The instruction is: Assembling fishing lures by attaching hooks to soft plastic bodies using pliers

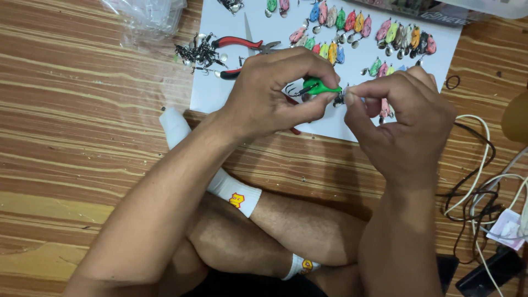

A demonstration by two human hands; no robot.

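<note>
Wood-grain floor (82, 126) fills the view; person sits cross-legged on it, white socks (234, 192) on, both forearms coming up from the bottom edge to meet over the near edge of a white sheet (220, 93). Left hand (269, 96) is curled, knuckles up, thumb and forefinger pinched closed on a small green frog-shaped fishing lure (319, 87); dark hooks stick out of the lure on its left side, by the left hand's fingers. Right hand (404, 124) is also curled tight, fingertips (352, 98) pinching a tiny metal fitting at the lure's right end; what exactly that fitting is, too small to tell. Other fingers of the right hand are folded in and partly cover a pinkish lure lying on the sheet beneath. Green lure sits in the air between the two hands, just above the sheet's front edge. On the sheet: rows of coloured lures (352, 30) in pink, green, yellow, orange and blue toward the far side, red-handled pliers (239, 49) at the left, a dark tangle of hooks (198, 55) just beside them. Clear plastic bag (148, 16) at top left, contents unclear. White and black cables (484, 181) lie at the right.
</note>
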